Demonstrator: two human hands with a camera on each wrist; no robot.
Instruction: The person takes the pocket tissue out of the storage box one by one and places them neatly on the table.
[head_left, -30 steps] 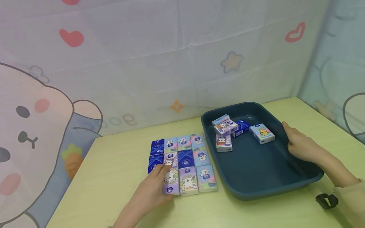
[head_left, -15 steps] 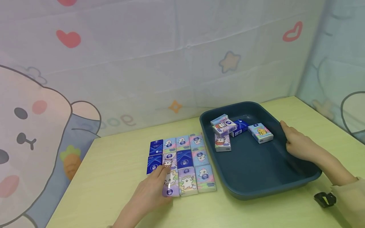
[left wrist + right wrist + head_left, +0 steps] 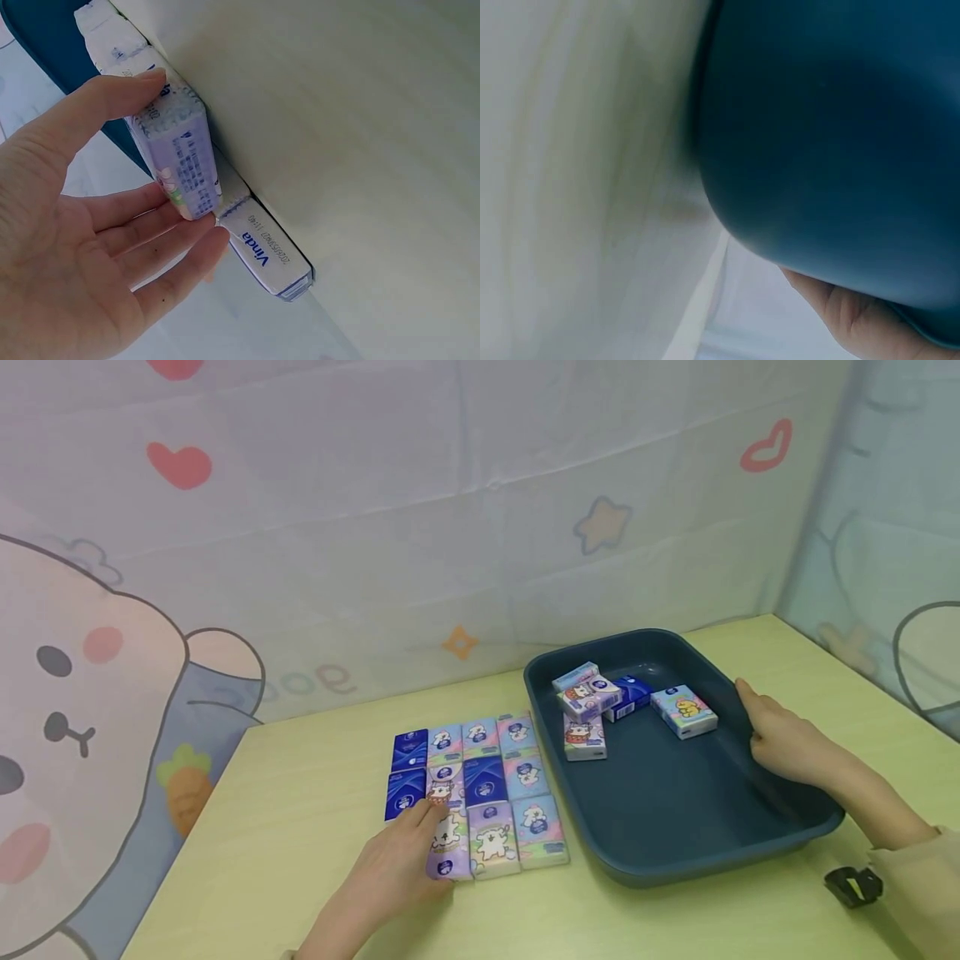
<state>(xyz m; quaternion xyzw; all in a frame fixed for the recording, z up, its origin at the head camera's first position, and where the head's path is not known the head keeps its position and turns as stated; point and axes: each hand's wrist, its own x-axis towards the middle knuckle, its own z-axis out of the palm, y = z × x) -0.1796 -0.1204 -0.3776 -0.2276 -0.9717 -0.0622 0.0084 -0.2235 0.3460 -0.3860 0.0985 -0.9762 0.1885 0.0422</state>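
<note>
Small tissue packs in blue, light blue and purple lie edge to edge in rows on the table. My left hand [image 3: 393,864] pinches a purple tissue pack [image 3: 180,161] at the front left of these rows, thumb on one end and fingertips at the other. Beyond it in the left wrist view shows the white end of a Vinda tissue pack [image 3: 270,251]. My right hand [image 3: 791,743] holds the right rim of a dark teal tub [image 3: 675,868]. In the right wrist view, the tub's wall hides most of that hand.
Several tissue packs lie loosely in the tub's far half, including a purple pack [image 3: 590,697] leaning on others and a yellow-figured pack [image 3: 684,712]. A black strap-like item [image 3: 853,887] is by the right sleeve. A printed curtain [image 3: 360,527] hangs behind the table [image 3: 300,777].
The head view has shifted slightly. Both hands keep their places, the left at the purple tissue pack and the right at the tub's rim.
</note>
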